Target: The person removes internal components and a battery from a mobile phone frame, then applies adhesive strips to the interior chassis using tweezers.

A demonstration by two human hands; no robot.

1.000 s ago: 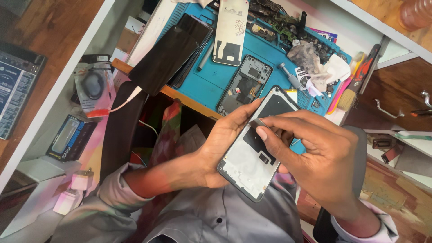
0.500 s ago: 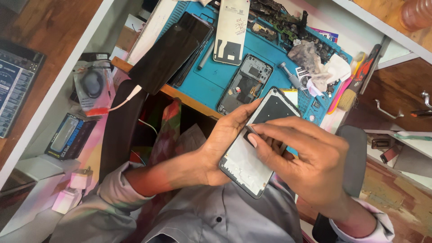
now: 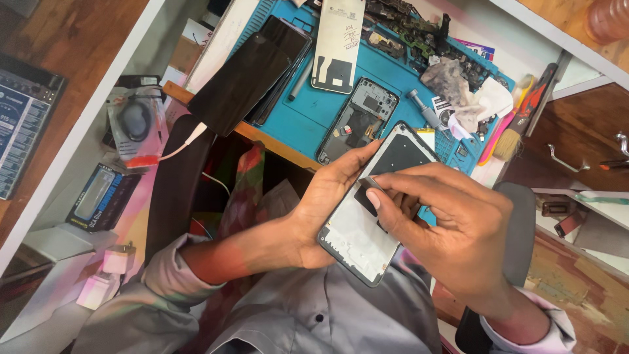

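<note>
So the opened phone frame (image 3: 367, 226) is held up over the lap, just in front of the blue work mat (image 3: 308, 111), back side facing up with a white inner plate and dark patches showing. The left hand (image 3: 324, 210) cups it from underneath, fingers wrapped round the left edge and thumb up near the top. The right hand (image 3: 452, 226) comes in from the other side and covers most of the lower right of the frame, fingers curled in, thumb and index pinched on a small grey tab (image 3: 368, 182) near the middle. Can't tell what's under that palm.

Behind it on the mat: another stripped phone body (image 3: 357, 121), a pale back cover (image 3: 337, 42), a couple of dark screens (image 3: 252, 75) hanging over the bench edge, a crumpled cloth (image 3: 458, 85) and a small brush (image 3: 517, 131) off to the right. A white cable (image 3: 180, 147) dangles off the left.
</note>
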